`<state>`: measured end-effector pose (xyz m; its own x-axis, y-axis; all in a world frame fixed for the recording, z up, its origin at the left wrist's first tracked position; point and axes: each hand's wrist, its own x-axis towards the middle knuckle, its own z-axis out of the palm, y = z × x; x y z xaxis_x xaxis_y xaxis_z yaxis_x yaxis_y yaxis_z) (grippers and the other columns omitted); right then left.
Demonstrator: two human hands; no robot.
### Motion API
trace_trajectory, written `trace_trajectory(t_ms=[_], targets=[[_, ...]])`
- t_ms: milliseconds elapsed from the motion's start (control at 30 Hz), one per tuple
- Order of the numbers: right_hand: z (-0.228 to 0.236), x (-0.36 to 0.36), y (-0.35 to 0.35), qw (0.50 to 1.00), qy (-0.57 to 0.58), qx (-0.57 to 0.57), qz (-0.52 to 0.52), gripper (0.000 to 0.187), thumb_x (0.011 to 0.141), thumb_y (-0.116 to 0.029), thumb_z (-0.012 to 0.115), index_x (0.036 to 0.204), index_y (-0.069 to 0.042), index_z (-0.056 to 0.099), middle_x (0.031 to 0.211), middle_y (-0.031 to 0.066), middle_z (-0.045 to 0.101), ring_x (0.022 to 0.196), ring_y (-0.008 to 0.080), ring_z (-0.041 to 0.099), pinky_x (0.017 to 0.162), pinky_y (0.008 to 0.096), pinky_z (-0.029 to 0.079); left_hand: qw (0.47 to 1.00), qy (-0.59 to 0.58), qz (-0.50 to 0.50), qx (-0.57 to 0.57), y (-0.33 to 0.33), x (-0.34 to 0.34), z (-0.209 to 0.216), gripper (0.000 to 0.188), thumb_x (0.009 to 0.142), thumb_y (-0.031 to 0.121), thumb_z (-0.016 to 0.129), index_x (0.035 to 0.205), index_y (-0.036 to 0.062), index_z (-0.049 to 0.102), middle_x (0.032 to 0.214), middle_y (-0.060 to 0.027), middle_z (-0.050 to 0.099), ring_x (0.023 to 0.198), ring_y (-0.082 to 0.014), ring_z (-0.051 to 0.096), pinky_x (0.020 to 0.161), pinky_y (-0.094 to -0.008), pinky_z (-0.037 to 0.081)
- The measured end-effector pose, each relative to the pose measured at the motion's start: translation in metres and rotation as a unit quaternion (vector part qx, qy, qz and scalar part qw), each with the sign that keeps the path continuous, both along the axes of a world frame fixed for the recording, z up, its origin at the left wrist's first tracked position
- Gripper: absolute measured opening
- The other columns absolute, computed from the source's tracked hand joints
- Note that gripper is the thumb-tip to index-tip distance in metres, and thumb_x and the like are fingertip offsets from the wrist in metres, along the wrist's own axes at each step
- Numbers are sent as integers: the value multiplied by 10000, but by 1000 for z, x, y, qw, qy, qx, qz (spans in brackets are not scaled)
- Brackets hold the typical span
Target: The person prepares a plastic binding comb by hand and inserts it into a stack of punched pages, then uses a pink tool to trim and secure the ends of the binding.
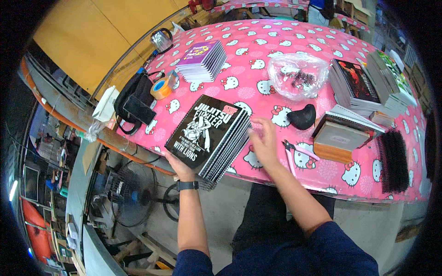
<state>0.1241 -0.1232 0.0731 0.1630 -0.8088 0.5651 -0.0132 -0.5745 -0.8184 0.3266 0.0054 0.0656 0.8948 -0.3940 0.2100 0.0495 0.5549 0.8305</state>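
Observation:
A stack of black-covered spiral notebooks, with a white drawing of a fighter on the top cover, lies tilted at the table's near left edge. Its coil-bound side faces right. My left hand, with a dark band on the wrist, grips the stack's near left corner; its fingers are partly hidden by the notebooks. My right hand is by the coil side, fingers apart and fingertips at or very near the coils. Just right of it lie pink-handled cutting pliers. Beyond them rests a black rounded object.
Purple-covered booklets, a roll of orange tape and a black bag sit left. A plastic bag holds dark coils. Right are notebook stacks, a wooden block and black binding coils. A fan stands below the edge.

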Motion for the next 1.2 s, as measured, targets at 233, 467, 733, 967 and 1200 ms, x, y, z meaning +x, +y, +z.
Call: trace_trajectory(t_ms=[233, 467, 733, 967, 1200], targets=[[-2, -122, 32, 938, 331, -105, -27, 434, 688, -225, 623, 1068, -50, 506, 1131, 166, 475, 1068, 344, 408, 921, 461, 291, 998, -35, 1, 44, 10, -3, -17, 559, 943, 443, 261, 1224, -6, 437, 1202, -97, 499, 1091, -193, 463, 973, -306, 306], [-18, -143, 38, 886, 441, -111, -90, 592, 688, -349, 625, 1182, -66, 462, 1277, 147, 395, 1167, 360, 335, 959, 561, 193, 983, 37, 125, 133, 64, -40, -63, 477, 928, 437, 328, 1118, 34, 498, 965, -33, 552, 868, -146, 500, 768, -250, 383], [-43, -152, 16, 902, 394, -176, -18, 469, 734, -247, 625, 1147, -60, 505, 1204, 177, 476, 1118, 384, 400, 957, 495, 267, 832, 10, -4, 555, 181, -184, -169, 451, 898, 399, 393, 1071, 6, 532, 1073, -214, 560, 1028, -369, 513, 875, -398, 393], [-47, -149, 23, 892, 409, -192, -30, 574, 719, -353, 640, 1203, -98, 467, 1200, 161, 490, 1088, 371, 435, 899, 492, 345, 819, -50, 93, 564, 204, -217, -130, 498, 897, 448, 338, 1099, 35, 529, 1061, -219, 563, 1047, -366, 500, 884, -409, 394], [-50, -150, 13, 825, 539, -168, -34, 534, 790, -530, 501, 1205, -194, 492, 1302, 101, 420, 1152, 350, 393, 887, 536, 344, 792, -44, 141, 592, 229, -248, -125, 472, 899, 397, 391, 1129, -1, 497, 1100, -227, 537, 1038, -369, 501, 877, -407, 400]])
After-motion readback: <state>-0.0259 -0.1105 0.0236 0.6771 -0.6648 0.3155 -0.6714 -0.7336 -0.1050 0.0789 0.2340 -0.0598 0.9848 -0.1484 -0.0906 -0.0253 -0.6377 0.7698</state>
